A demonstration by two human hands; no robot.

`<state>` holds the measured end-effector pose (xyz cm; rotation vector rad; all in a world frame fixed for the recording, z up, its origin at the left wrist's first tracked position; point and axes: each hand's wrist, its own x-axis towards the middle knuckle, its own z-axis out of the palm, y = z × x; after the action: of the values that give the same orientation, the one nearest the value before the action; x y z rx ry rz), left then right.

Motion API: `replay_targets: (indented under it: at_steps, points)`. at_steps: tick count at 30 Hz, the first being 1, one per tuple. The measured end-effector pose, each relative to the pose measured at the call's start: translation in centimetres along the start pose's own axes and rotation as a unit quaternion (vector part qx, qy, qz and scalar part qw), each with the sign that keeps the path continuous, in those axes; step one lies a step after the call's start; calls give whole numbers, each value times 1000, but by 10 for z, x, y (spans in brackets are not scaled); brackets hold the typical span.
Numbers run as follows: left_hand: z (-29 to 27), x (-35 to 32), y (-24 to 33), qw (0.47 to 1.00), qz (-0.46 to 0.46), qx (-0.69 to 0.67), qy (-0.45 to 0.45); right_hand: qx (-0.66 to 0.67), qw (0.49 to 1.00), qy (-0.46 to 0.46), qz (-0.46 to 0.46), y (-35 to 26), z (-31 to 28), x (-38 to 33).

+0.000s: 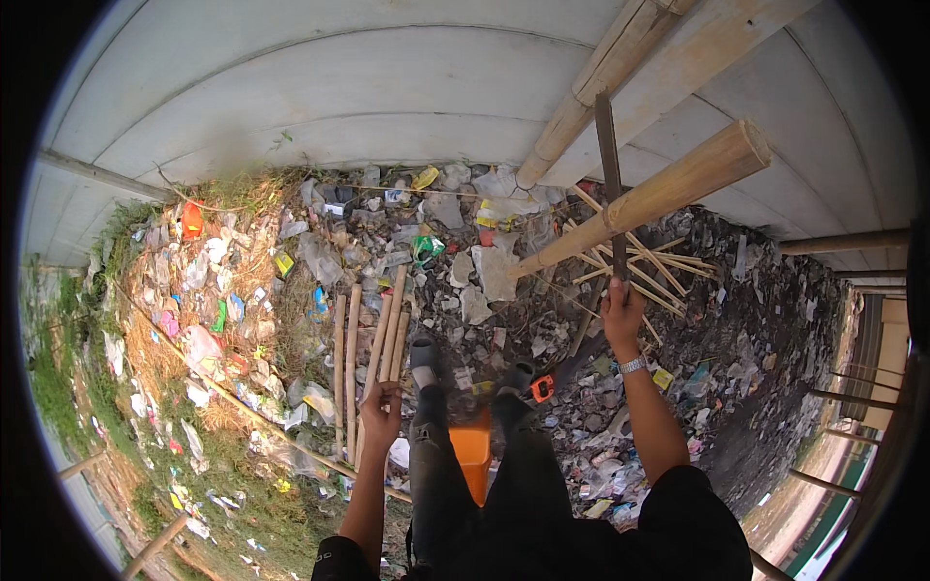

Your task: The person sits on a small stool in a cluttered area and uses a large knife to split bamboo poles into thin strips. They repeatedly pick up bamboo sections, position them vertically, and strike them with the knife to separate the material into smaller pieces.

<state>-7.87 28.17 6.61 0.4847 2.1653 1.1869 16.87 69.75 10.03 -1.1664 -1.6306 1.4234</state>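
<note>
Our right hand (622, 312) grips a blade (608, 145) across the pole (688, 184) beyond it; whether our left hand (381, 414), by canes (351, 368), holds one we cannot tell; we're likely cutting; next calls for steadiness.

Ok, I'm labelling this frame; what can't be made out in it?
All in the head view:
Whether the left hand grips a bamboo pole: the hand covers any contact.
Grip end of the blade: covered by the right hand.
Full shape of the orange object: hidden by the legs.
</note>
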Motion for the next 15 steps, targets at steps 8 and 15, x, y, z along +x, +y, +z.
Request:
replay_targets:
  at_steps: [8,15]
  points:
    - [137,124,234,926,368,-84,-14,-255,965,30,47,196,62,-69]
    - [185,117,246,945,296,-131,-50,-249,964,44,79,189,112,-90]
